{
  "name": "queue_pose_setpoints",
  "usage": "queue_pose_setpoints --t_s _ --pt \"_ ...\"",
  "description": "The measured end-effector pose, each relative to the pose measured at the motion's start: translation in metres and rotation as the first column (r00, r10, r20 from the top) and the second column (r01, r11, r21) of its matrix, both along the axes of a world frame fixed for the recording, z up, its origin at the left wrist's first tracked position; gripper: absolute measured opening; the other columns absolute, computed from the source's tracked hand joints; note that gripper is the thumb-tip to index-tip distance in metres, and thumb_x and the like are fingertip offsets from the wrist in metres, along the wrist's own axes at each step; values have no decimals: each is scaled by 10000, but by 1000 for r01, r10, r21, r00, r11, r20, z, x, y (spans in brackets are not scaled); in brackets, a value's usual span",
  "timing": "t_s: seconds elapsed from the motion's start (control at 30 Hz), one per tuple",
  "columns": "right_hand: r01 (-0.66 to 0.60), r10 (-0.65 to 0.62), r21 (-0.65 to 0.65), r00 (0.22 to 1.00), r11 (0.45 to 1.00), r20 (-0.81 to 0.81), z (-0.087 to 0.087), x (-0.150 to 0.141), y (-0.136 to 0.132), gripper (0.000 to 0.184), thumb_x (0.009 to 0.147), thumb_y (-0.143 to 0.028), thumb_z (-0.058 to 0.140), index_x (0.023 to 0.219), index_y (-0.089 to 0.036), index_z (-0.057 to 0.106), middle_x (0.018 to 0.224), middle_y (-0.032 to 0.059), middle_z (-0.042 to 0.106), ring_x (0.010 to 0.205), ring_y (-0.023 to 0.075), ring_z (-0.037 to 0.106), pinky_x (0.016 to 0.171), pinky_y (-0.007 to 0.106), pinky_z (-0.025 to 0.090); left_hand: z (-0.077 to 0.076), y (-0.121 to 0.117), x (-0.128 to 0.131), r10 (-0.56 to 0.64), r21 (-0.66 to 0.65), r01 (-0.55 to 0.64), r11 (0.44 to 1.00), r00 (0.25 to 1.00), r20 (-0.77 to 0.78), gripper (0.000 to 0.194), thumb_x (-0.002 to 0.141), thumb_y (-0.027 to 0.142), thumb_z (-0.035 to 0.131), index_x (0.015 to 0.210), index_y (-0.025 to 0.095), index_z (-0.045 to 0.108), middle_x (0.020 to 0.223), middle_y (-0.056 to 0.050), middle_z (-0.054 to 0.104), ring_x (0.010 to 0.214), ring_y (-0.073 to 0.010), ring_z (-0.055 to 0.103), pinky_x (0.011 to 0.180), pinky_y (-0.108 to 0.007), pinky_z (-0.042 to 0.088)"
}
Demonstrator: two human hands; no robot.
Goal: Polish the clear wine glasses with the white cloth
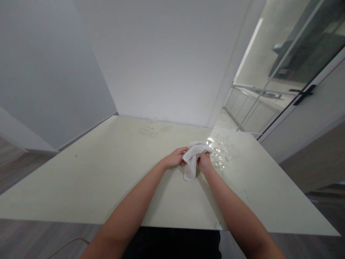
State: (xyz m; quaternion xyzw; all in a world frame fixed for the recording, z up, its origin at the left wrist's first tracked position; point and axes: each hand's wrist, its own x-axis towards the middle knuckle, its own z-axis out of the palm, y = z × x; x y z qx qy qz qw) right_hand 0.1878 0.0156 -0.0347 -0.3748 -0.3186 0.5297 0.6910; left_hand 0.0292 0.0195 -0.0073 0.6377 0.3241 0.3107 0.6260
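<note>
A limp white fabric cloth [192, 162] is bunched between the person's two hands, above the pale, smooth-topped table [94, 187]. The right hand [205, 162] pinches the cloth from beneath, with folds draped over its fingers. The left hand [177, 157] is curled at the cloth's left edge; its fingertips are partly hidden, so one cannot tell whether they pinch the fabric or some clear piece behind it. The cloth's longer fall hangs down between the hands toward the person, while its upper fold runs rightward over the right hand.

A close cluster of clear, shiny glassware [221, 153] lies just beyond and to the right of the right hand, which is much the nearer of the two. A single clear stemmed glass [151, 124] stands upright, its long axis vertical, farther off beyond the left hand, near the plain white wall [161, 72].
</note>
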Motion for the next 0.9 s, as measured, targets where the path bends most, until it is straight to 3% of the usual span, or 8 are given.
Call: queue_pose_setpoints --t_s 0.1,0.27,0.33,0.5,0.6,0.77,0.83,0.9 --pt "-51 50 18 999 999 19 1 0 -2 361 570 -247 702 912 -225 586 771 -17 684 709 172 629 666 308 521 5 2 -8 -66 -73 60 996 995 -75 318 783 445 593 885 145 615 618 18 538 493 -80 484 487 -197 395" --pt "-14 16 -12 990 1000 143 -3 -7 -2 308 627 -271 671 922 -211 605 830 14 699 782 200 647 712 336 528 9 9 -22 87 164 -63 984 987 -139 292 742 388 641 904 148 611 668 3 609 556 -89 527 507 -184 383" --pt "9 -6 -19 986 1000 165 -6 -8 0 292 650 -299 661 922 -204 608 835 29 701 816 215 652 731 348 530 10 9 -23 119 201 -87 976 981 -156 279 715 329 653 926 156 597 627 24 600 507 -74 490 474 -169 340" --pt "-65 59 18 968 998 245 -11 0 1 309 633 -286 691 920 -200 612 853 28 702 845 210 648 783 353 525 11 4 -21 24 -19 -28 999 987 -160 242 765 400 591 771 160 558 512 55 474 411 -65 419 415 -181 321" --pt "-160 157 -22 918 987 364 -11 6 1 316 612 -281 722 898 -193 620 869 31 704 831 202 645 798 350 516 8 6 -20 48 -32 -52 998 990 -136 307 764 456 610 735 160 536 523 48 474 420 -69 428 422 -191 330" --pt "-13 51 -97 917 995 396 -12 10 6 300 683 -387 687 897 -187 628 908 50 703 844 213 645 765 345 516 7 9 -16 182 241 -160 957 981 -74 321 800 468 582 835 149 570 643 10 559 568 -100 514 544 -215 403" --pt "47 5 -136 933 990 360 -12 9 7 299 700 -419 672 888 -189 631 879 53 702 809 221 648 717 340 524 8 6 -15 258 435 -197 878 963 -83 277 802 423 584 871 154 589 748 -12 604 658 -114 538 632 -237 434" --pt "87 -32 -152 943 985 332 -12 8 7 290 712 -424 665 884 -192 633 876 58 706 793 225 652 696 335 527 9 3 -14 356 614 -213 760 927 -119 225 789 372 590 879 167 605 796 -16 614 689 -120 526 679 -249 430"
